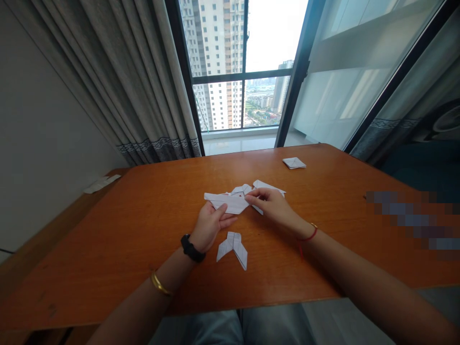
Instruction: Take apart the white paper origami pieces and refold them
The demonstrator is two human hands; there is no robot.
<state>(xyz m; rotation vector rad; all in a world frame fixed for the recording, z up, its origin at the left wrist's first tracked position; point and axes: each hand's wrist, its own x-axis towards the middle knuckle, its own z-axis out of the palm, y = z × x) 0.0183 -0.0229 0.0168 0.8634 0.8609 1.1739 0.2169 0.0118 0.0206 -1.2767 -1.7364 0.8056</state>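
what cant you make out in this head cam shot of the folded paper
Folds of the folded paper: head view, covered by the left hand and right hand.
Right part of the wooden table: head view, hidden by a pixelated patch.
Creases of the small folded paper square: head view, too small.
Round grille: head view, cut off by the right edge.

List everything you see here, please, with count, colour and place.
wooden table: 1, orange-brown, under the papers
folded paper: 2+, white, under the hands
paper shape: 1, white, below the left hand
paper square: 1, white, far table edge
paper slip: 1, white, ledge at left
curtains: 2, grey, beside the window
window: 1, dark frame, behind the table
left hand: 1, on the papers
right hand: 1, on the papers
wristband: 1, black, left wrist
bangle: 1, gold, left forearm
string: 1, red, right wrist
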